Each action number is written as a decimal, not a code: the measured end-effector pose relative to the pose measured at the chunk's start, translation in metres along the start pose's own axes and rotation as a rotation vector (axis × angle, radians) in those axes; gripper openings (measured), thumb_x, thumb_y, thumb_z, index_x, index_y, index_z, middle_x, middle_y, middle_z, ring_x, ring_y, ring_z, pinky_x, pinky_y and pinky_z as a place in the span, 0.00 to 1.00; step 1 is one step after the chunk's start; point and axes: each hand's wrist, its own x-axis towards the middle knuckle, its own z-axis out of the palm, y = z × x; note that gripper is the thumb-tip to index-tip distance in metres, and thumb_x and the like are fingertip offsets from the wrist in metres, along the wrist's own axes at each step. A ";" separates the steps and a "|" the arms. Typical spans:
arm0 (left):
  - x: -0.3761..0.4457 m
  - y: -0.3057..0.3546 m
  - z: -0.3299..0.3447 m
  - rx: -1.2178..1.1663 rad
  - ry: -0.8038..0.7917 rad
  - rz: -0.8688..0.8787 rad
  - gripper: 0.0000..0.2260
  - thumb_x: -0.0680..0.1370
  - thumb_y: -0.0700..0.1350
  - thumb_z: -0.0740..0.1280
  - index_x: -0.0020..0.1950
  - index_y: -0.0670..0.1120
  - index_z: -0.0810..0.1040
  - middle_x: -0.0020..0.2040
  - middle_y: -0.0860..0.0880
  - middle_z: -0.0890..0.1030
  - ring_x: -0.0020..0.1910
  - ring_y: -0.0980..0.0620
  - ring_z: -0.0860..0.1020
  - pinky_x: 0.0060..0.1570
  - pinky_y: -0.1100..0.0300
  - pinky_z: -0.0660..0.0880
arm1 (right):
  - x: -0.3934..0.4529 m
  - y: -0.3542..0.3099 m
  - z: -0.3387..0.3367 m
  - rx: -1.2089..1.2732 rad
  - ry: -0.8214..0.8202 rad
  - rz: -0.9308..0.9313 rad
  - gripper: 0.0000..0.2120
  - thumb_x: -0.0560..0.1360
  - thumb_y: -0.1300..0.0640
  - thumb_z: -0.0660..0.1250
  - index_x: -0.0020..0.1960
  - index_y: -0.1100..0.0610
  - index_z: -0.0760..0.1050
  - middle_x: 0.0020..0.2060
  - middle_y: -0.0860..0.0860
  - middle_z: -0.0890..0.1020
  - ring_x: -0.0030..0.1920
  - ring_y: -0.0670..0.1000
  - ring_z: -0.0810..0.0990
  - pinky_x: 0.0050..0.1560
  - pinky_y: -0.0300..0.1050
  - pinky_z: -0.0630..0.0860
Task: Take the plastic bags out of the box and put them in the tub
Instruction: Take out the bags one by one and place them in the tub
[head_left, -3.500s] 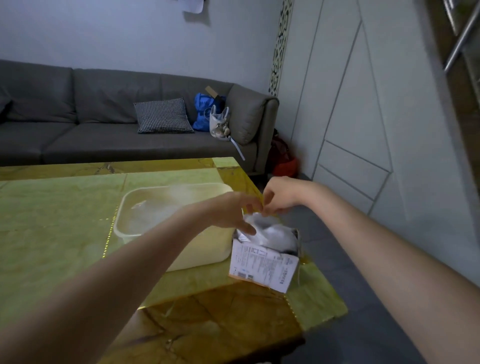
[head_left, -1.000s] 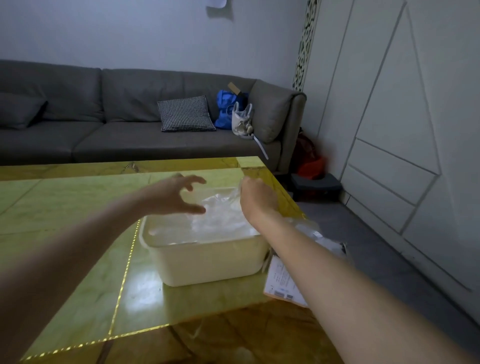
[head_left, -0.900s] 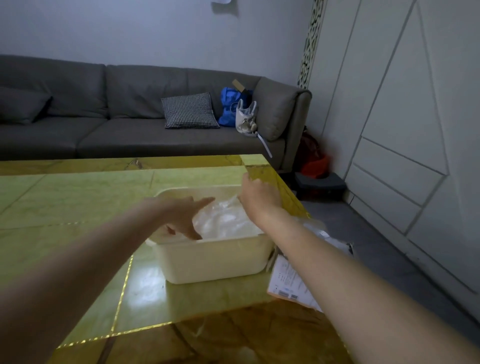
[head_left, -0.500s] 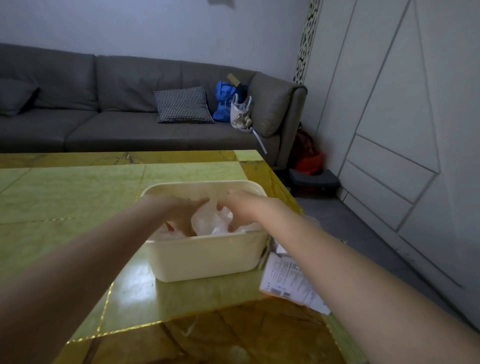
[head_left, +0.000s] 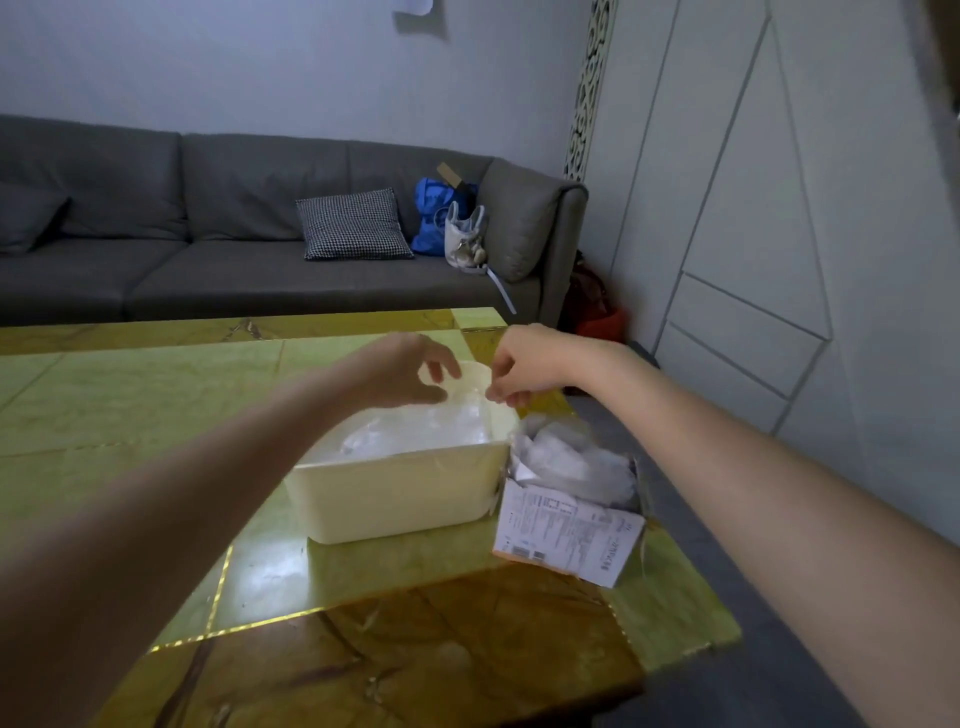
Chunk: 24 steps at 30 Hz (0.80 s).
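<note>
Both hands hover loosely curled over the cream plastic tub (head_left: 395, 493); the torn cardboard box (head_left: 569, 530) of crumpled clear plastic bags (head_left: 566, 457) lies at four o'clock, nearer the right hand (head_left: 524, 364) than the left hand (head_left: 400, 374).

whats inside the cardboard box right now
Crumpled plastic bags still fill the top of the cardboard box, bulging above its rim. Whatever lies beneath them, deeper in the box, is hidden by its walls.
</note>
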 end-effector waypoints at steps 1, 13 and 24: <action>0.000 0.011 0.006 -0.002 -0.029 0.057 0.16 0.74 0.43 0.70 0.61 0.48 0.76 0.55 0.50 0.77 0.44 0.54 0.75 0.42 0.66 0.72 | -0.007 0.002 -0.002 0.003 -0.056 0.013 0.10 0.75 0.54 0.68 0.39 0.59 0.79 0.32 0.49 0.81 0.32 0.46 0.78 0.41 0.41 0.77; 0.009 0.073 0.059 0.140 -0.140 0.198 0.08 0.73 0.44 0.70 0.52 0.47 0.79 0.51 0.51 0.80 0.44 0.55 0.75 0.45 0.63 0.72 | -0.049 0.052 0.042 0.033 0.031 0.162 0.04 0.70 0.64 0.70 0.44 0.60 0.78 0.44 0.56 0.81 0.39 0.53 0.79 0.31 0.39 0.72; 0.014 0.070 0.052 0.057 -0.081 0.158 0.09 0.74 0.41 0.70 0.54 0.45 0.78 0.51 0.48 0.82 0.50 0.51 0.80 0.49 0.60 0.75 | -0.053 0.052 0.044 0.208 -0.110 0.120 0.12 0.76 0.47 0.65 0.48 0.55 0.80 0.38 0.49 0.79 0.38 0.50 0.76 0.37 0.39 0.69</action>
